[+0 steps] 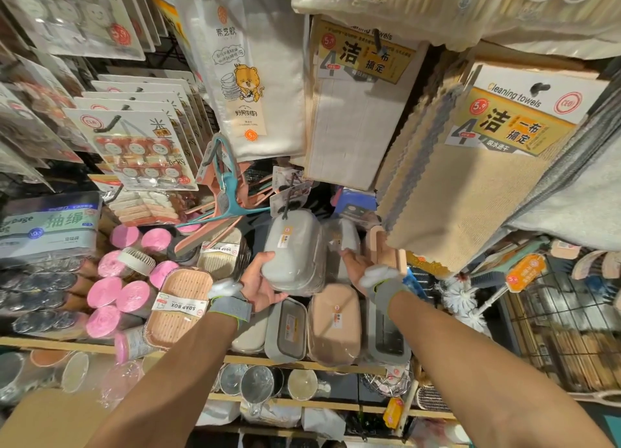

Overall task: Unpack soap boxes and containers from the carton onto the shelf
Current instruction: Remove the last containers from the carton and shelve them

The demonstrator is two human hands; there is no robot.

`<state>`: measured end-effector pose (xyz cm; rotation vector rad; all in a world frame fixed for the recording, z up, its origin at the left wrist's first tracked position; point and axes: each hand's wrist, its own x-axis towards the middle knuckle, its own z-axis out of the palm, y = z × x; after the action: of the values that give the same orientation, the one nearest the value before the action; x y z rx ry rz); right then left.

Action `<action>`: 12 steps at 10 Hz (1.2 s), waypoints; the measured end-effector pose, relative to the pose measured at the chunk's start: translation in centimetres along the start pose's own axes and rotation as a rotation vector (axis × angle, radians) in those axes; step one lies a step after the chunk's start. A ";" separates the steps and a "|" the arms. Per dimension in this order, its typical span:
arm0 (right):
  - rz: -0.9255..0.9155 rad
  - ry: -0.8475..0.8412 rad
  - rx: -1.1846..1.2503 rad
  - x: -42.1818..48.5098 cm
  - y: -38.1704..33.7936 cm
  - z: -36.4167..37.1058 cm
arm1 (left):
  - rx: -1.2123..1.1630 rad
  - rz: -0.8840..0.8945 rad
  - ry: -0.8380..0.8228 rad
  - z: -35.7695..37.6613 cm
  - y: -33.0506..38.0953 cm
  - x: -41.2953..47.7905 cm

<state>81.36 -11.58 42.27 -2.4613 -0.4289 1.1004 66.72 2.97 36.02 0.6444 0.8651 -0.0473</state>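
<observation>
Above shelf (67, 345), left hand (260, 288) fingers (267, 257) curl round grey soap box (292, 246); right hand (354, 266) grip unclear.

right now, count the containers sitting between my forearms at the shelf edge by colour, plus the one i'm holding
grey containers: 2
peach container: 1
cream container: 1
grey soap box held in the left hand: 1
total: 5
</observation>
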 end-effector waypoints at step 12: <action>-0.227 0.079 -0.173 2.6 3.9 1.2 | 0.191 0.080 0.427 -2.0 -2.5 8.1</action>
<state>82.55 -13.52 38.02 -2.5155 -0.7860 0.9039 69.94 3.75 27.95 0.8860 1.2551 0.0837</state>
